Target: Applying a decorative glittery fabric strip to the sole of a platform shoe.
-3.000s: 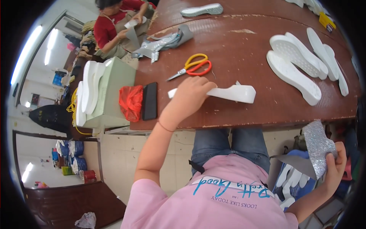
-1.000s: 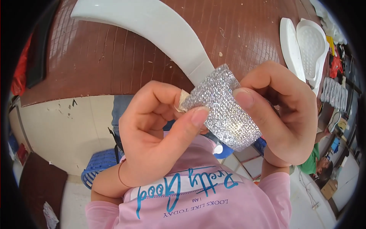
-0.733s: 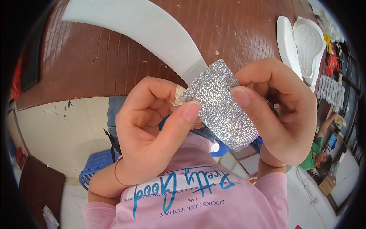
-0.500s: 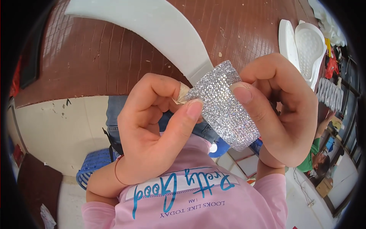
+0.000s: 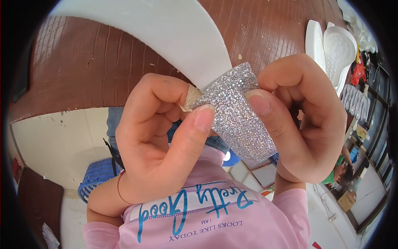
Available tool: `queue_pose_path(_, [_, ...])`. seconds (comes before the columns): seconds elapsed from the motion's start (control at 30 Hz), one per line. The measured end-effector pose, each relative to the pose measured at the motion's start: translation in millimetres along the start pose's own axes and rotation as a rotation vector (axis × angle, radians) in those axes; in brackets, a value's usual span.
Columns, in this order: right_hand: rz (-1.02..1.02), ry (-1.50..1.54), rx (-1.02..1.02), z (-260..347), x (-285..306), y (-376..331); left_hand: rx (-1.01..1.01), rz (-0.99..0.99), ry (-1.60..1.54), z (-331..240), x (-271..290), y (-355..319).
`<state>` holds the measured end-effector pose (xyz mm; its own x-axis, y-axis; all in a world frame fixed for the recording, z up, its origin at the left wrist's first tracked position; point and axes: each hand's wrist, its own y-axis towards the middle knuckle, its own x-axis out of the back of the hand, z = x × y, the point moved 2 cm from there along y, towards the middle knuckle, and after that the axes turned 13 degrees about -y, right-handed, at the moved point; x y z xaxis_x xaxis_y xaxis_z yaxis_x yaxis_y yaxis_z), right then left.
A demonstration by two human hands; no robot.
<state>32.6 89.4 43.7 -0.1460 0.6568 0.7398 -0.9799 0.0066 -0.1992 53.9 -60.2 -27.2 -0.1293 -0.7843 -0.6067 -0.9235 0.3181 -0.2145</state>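
A silver glitter sheet (image 5: 238,112) is held up between two bare hands above the near edge of a brown desk (image 5: 91,66), its sparkling face turned toward the camera. Its left edge is pinched between thumb and forefinger of the left hand (image 5: 155,139), whose forefinger is wrapped at the tip in beige tape (image 5: 191,97). The right side of the sheet is gripped by the right hand (image 5: 309,128), with the thumb pressed flat on the glitter and the fingers curled behind. Just behind the sheet, a long, curved white piece (image 5: 174,33) is seen stretched across the desk toward the upper left; its near end is hidden by the silver material, and whether the two are joined cannot be told.

Farther off to the right, a white sole (image 5: 340,45) with a dimpled hollow is set beside a narrower white sole (image 5: 316,43). A red item (image 5: 357,72) is glimpsed past them. Below the hands, a pink shirt (image 5: 207,216) is worn over blue jeans (image 5: 114,120), and a thin band (image 5: 119,189) is worn on the left wrist. A blue basket (image 5: 97,174) is partly covered by the left forearm. At far right, a person in green (image 5: 343,172) is seen near a cardboard box (image 5: 347,201).
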Motion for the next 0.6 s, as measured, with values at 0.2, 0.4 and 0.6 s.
queue_pose_path(0.2, [0.021,-0.035,0.053,-1.7,-0.3,0.2,-0.06,-0.005,0.049,2.3,5.2,-2.8])
queue_pose_path(0.4, [0.023,0.029,0.039,-4.5,-4.6,-1.8,-0.077,0.004,-0.085,7.2,4.6,-1.4])
queue_pose_path(0.6, [0.035,0.024,0.096,-9.4,-5.6,-3.0,-0.073,0.035,-0.051,6.1,7.5,-2.6])
